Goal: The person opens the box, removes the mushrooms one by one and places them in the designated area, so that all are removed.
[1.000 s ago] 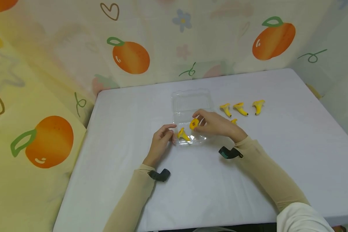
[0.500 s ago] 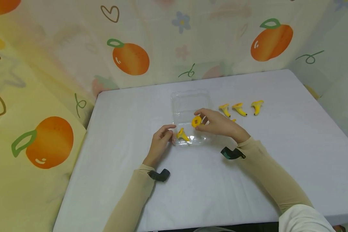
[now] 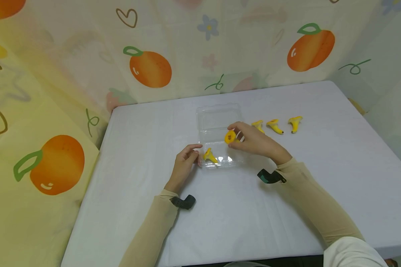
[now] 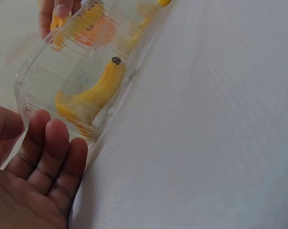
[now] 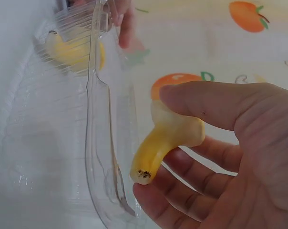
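Note:
A clear plastic container (image 3: 215,147) lies with its lid raised or folded away toward the back. One yellow piece (image 3: 209,155), banana-like with a flared end, lies in its left part, also seen through the plastic in the left wrist view (image 4: 94,95). My left hand (image 3: 183,167) is at the container's left end, fingertips touching its wall with loosely bent fingers (image 4: 53,143). Above the container's right side, my right hand (image 3: 255,142) pinches another yellow piece (image 3: 230,137) between thumb and fingers. In the right wrist view this piece (image 5: 156,148) points its dark tip downward.
Right of the container, three yellow pieces (image 3: 258,126) (image 3: 274,126) (image 3: 294,124) lie in a row on the white-covered table (image 3: 137,148), the leftmost partly hidden by my right hand. A fruit-patterned cloth (image 3: 187,48) hangs behind the table.
My right hand has moved a little right and toward the back, still holding its yellow piece. The left hand stays at the container's end. The camera view has shifted slightly.

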The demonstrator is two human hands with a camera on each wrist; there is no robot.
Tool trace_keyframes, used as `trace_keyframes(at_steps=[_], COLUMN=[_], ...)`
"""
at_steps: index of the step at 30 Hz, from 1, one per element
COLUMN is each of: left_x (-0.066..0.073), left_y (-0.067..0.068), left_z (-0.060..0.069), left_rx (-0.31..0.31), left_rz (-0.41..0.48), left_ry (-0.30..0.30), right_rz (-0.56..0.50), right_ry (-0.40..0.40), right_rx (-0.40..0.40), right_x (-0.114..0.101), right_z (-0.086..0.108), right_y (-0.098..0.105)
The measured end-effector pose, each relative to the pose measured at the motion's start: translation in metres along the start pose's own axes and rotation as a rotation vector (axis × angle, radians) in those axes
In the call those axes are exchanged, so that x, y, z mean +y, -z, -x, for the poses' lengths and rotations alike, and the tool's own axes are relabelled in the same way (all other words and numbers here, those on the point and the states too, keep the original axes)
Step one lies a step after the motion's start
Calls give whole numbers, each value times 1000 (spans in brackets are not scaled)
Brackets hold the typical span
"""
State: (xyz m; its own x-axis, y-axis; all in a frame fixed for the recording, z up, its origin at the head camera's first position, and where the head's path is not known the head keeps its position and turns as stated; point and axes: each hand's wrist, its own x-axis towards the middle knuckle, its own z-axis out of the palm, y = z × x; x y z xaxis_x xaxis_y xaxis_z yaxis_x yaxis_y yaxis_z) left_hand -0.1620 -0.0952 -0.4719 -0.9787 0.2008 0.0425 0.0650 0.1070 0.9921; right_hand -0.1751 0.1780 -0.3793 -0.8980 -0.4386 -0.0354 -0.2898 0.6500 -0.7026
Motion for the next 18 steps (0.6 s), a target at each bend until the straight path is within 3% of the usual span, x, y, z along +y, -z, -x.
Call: trace_keyframes(at_steps=[18], left_x=[-1], left_y=[1], left_z=[1], left_rx=[-17], left_rz=[0], left_ry=[-13], right_rz=[19], right_ry=[-73], right_rx=[26], right_x=[0], right_z=[11], right_y=[12])
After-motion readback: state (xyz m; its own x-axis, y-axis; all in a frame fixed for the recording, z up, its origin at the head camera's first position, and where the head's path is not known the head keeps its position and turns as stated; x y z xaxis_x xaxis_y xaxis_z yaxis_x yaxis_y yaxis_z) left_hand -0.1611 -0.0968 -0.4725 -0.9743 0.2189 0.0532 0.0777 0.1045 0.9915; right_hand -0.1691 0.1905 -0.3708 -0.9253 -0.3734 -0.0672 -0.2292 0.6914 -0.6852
